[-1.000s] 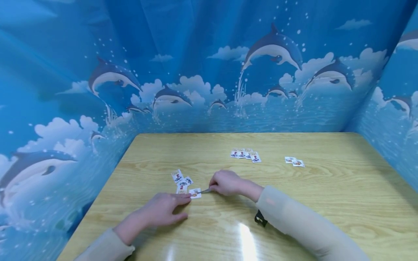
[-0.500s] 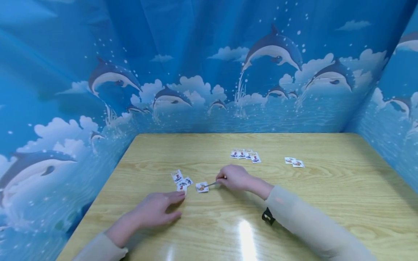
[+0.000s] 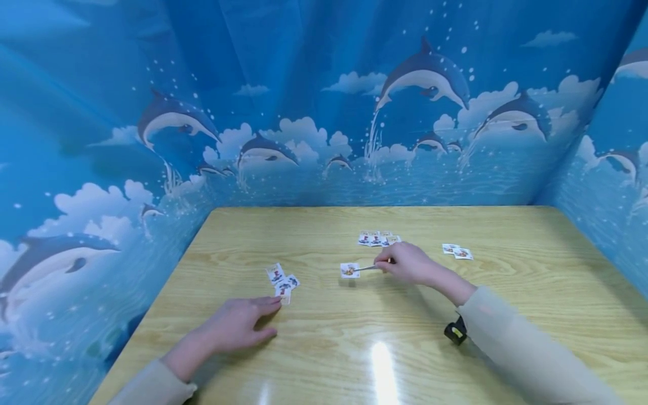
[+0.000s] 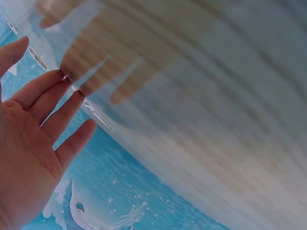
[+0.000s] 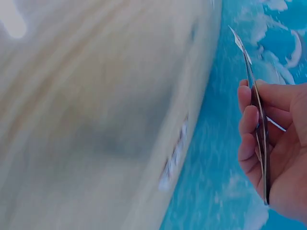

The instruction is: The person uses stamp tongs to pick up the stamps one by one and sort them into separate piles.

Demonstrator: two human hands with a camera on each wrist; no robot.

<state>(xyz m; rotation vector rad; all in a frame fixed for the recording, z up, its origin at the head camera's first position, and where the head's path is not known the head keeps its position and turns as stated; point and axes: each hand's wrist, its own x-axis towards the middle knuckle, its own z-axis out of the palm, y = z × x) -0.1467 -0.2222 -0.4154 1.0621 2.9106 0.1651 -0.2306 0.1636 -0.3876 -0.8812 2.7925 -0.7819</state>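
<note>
In the head view my right hand [image 3: 407, 263] grips a pair of tweezers [image 5: 261, 139] between thumb and fingers. The tips of the tweezers pinch a small white picture card [image 3: 350, 270] with an orange figure, held just above the table with a shadow beneath. My left hand [image 3: 235, 324] lies at the left with its fingers extended, as the left wrist view also shows. Its fingertips touch or nearly touch the lower edge of a loose group of small printed cards [image 3: 283, 287] with red and blue figures.
Several similar red-and-blue cards [image 3: 372, 239] lie overlapping in a row at the back, partly behind my right hand. Two orange-figured cards [image 3: 463, 254] overlap farther right. The wooden table [image 3: 243, 230] meets a blue dolphin-print curtain [image 3: 324, 112] at its back edge.
My right hand has moved right and away from me, carrying the card in the tweezers off from beside the left group. My left hand has drawn slightly back to the left, off that card.
</note>
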